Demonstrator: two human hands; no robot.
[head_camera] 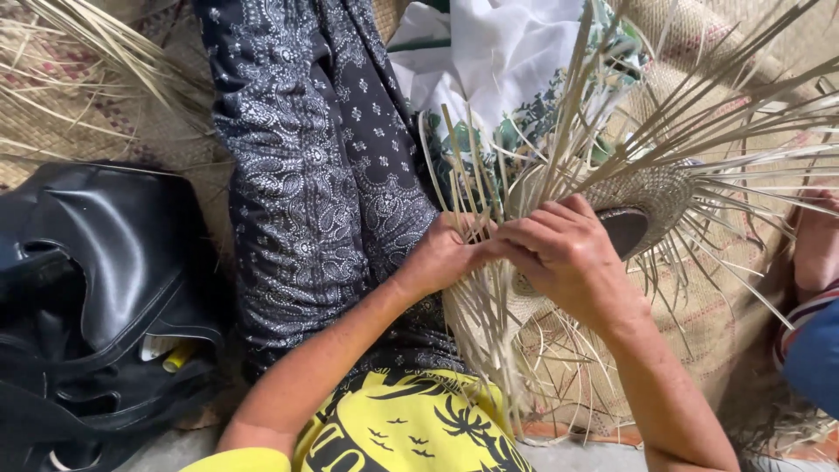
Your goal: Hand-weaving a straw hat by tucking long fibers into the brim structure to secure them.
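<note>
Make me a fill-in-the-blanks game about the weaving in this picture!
1. Both hands, the left hand and right hand, pinch thin straw ____.
2. The half-woven straw piece has loose ends sticking ____.
3. The bag beside the patterned trouser leg is ____ in colour.

Missing words: strips; outward; black

Woven straw mat [699, 315] covers the floor (soft daylight); black bag [96, 288] beside.
</note>
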